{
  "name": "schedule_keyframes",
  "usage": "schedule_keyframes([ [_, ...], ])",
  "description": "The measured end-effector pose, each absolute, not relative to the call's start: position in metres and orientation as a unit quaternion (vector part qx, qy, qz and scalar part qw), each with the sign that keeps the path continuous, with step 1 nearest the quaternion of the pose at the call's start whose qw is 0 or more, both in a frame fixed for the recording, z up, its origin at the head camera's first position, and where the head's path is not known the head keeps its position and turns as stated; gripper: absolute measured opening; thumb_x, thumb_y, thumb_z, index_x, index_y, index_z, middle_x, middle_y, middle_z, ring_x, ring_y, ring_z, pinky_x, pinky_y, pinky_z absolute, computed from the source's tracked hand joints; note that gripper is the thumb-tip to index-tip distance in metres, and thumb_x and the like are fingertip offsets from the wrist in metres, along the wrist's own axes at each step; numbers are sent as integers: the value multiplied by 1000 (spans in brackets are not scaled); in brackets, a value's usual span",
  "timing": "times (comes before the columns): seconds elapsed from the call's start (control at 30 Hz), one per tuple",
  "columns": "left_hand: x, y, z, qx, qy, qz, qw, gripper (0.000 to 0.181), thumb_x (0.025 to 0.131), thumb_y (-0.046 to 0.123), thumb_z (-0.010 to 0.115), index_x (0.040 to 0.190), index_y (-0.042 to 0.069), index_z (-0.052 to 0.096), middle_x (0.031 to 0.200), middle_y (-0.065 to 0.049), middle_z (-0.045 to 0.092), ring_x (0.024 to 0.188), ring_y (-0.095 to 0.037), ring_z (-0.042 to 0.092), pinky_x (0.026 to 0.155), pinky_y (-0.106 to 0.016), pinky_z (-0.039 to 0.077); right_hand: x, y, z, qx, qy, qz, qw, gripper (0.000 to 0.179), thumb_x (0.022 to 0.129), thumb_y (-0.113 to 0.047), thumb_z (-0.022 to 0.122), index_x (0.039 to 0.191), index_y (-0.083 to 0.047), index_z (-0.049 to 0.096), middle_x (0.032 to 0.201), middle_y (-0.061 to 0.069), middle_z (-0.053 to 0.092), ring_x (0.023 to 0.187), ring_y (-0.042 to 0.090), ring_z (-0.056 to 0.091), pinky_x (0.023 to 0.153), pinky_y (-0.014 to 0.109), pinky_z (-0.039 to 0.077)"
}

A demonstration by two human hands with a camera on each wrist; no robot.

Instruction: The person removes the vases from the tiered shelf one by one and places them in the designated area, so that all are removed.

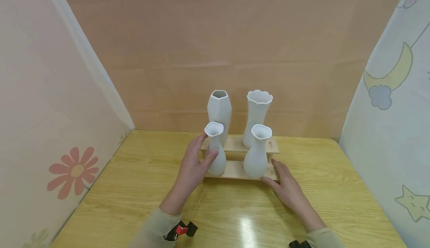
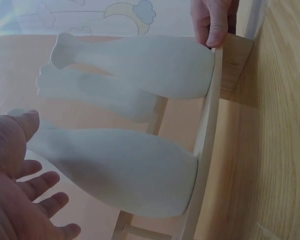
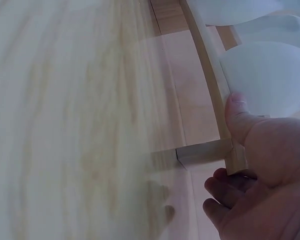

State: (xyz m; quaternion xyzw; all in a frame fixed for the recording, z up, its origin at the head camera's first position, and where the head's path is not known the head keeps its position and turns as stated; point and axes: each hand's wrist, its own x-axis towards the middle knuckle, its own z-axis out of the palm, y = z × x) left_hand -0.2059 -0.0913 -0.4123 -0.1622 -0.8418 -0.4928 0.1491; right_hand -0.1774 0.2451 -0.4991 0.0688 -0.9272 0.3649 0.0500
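A two-tier wooden stand [image 1: 235, 170] bears several white vases. My left hand [image 1: 193, 162] is at the front left vase [image 1: 217, 162], its thumb overlapping the belly in the head view. In the left wrist view the fingers [image 2: 42, 187] are spread apart beside that vase [image 2: 135, 170]. With its thumb on the front edge and fingers curled at the end, my right hand [image 1: 285, 186] grips the stand's lower right corner. Just beside that thumb stands the front right vase [image 1: 256, 162]. Behind are a faceted vase [image 1: 220, 110] and a scallop-rimmed vase [image 1: 256, 113], both upright.
The stand rests on a yellow wood-grain table [image 1: 141, 188]. An orange-brown backdrop [image 1: 235, 46] rises behind the table's far edge. Patterned side panels flank it, with a red flower [image 1: 77, 170] on the left and a yellow moon [image 1: 393, 72] on the right.
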Motion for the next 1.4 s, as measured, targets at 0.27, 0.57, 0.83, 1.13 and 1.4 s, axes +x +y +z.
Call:
schedule_keyframes([
  [0.27,-204,-87,-415,-164,-837,-494,172,66,108,33,75,166,13,48,165,-7,52,155,-33,45,124,-66,38,-180,246,-502,68,-925,370,53,90,107,-47,73,169,4,32,170,33,33,147,61,45,114,77,41],
  [0.57,-213,-77,-412,-147,-827,-500,211,65,104,30,82,161,12,56,155,-10,60,146,-32,53,120,-61,44,-182,245,-502,63,-920,385,30,95,108,-53,67,172,3,25,173,35,25,148,62,41,115,77,40],
  [0.83,-214,-68,-408,-126,-817,-514,229,61,97,23,89,150,7,64,143,-13,66,137,-34,59,115,-61,48,-181,247,-507,58,-906,418,16,95,109,-54,66,176,-4,20,177,31,19,157,61,25,118,80,29],
  [1.13,-215,-65,-412,-122,-811,-524,231,49,98,20,87,143,9,70,130,-11,72,126,-34,66,111,-63,50,-178,256,-520,48,-843,536,-7,87,111,-43,68,177,-13,21,180,24,18,157,52,35,120,60,43],
  [1.4,-214,-63,-414,-109,-808,-529,236,47,98,15,86,142,7,71,126,-11,74,121,-33,70,108,-62,53,-178,258,-524,26,-817,576,-3,81,110,-45,69,174,-11,32,180,19,24,164,43,25,121,29,35],
])
